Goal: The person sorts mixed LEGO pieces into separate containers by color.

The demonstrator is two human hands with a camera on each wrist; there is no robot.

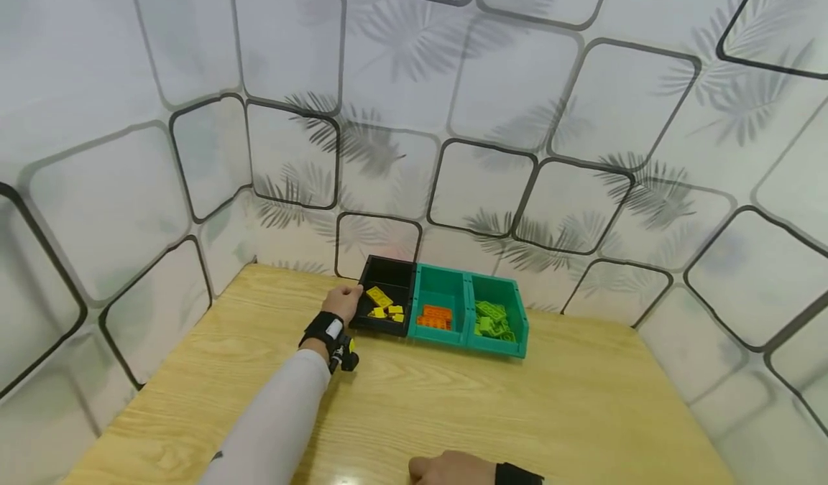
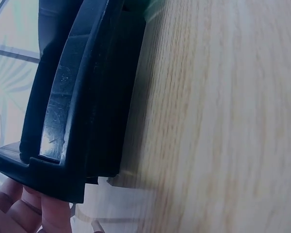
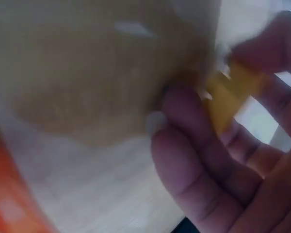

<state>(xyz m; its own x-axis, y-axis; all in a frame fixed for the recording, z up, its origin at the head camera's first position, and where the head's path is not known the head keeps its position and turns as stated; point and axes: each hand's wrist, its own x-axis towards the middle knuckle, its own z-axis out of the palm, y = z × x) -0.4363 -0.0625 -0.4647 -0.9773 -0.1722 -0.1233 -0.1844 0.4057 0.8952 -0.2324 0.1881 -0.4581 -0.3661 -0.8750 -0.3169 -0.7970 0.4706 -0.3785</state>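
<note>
My left hand (image 1: 343, 302) grips the left wall of a black bin (image 1: 353, 314). In the left wrist view its fingers (image 2: 56, 213) lie under the bin's rim, with a digit just visible at the far left edge. Yellow building bricks (image 1: 379, 297) lie inside that bin. Low in the head view is my right hand (image 1: 453, 468), partly cut off by the frame's bottom edge. The right wrist view, which is blurred, shows it pinching a yellow building brick (image 3: 228, 99) between thumb and fingers; the head view hides this brick.
Two teal bins stand joined in a row right of the black one. The middle bin (image 1: 442, 284) contains orange bricks (image 1: 435, 317), the right bin (image 1: 521, 312) lime green bricks (image 1: 493, 320). All rest on a wooden table (image 1: 414, 399), before a patterned curtain (image 1: 394, 169).
</note>
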